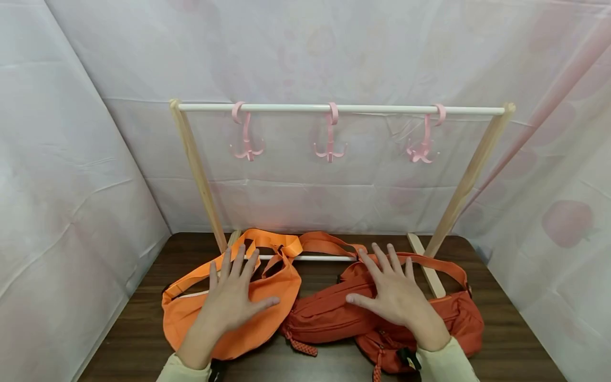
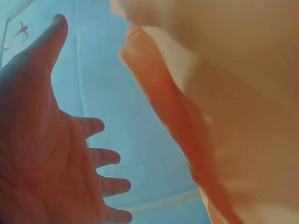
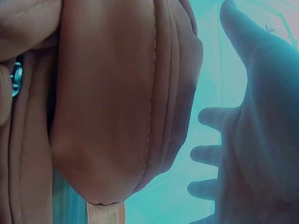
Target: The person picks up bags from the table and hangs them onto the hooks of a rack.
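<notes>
Evenly splayed, the left hand [image 1: 231,300] spreads wide and holds nothing above the smooth, crescent-shaped orange bag [image 1: 264,323] — soft cloth with a flat, looping strap [image 1: 191,281]. Likewise, the right hand [image 1: 398,294] fans out, grasping nothing, over two creased red bags [image 1: 329,314] that overlap, their zip pulls [image 1: 303,347] knobbly like braided cord. All three bags lie on the table [image 1: 506,334], dark and streaky-grained. Behind, a rack [image 1: 198,175] joins pale wooden posts [image 1: 464,191] with a slim white bar [image 1: 382,109] — three pronged pink hooks [image 1: 330,154] hang there.

Small curtained-off booth [image 1: 71,175], pale fruit-print fabric walls [image 1: 296,53], dark wood-grain table [image 1: 138,329]
</notes>
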{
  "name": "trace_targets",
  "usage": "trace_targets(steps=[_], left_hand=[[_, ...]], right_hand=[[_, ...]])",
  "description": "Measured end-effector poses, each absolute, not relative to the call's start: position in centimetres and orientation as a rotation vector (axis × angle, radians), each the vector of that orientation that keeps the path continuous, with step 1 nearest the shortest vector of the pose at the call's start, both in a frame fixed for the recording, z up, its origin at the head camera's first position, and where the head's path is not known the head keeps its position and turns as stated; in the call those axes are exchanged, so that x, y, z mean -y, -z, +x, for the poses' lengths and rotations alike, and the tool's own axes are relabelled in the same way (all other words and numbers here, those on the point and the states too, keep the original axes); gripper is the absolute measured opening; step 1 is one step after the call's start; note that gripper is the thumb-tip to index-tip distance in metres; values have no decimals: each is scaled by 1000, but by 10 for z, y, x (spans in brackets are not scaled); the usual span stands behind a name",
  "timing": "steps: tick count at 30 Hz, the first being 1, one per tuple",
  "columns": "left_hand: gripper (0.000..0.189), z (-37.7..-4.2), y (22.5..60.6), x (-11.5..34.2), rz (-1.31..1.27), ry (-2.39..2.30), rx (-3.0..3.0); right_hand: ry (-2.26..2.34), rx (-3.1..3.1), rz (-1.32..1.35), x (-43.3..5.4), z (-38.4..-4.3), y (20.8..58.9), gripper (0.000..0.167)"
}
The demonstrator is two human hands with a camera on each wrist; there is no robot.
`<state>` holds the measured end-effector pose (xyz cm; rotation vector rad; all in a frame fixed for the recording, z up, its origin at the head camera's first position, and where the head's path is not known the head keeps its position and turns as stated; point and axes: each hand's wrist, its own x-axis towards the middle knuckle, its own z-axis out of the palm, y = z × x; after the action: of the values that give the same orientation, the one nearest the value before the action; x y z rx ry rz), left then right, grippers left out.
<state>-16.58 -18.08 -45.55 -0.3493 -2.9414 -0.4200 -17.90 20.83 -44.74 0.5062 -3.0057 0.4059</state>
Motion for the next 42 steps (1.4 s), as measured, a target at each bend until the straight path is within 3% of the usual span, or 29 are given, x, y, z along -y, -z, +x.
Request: trace_targets(steps=[21, 35, 42], left_hand=[[110, -176, 453, 233, -250, 447, 2981], [77, -194, 466, 270, -204, 477, 3061], [71, -210, 474, 282, -194, 432, 3095]], right_hand=[[-421, 2951, 581, -200, -185, 441, 103], [-382, 2921, 625, -192, -185, 439, 103], [-391, 2939, 665, -181, -186, 440, 102]])
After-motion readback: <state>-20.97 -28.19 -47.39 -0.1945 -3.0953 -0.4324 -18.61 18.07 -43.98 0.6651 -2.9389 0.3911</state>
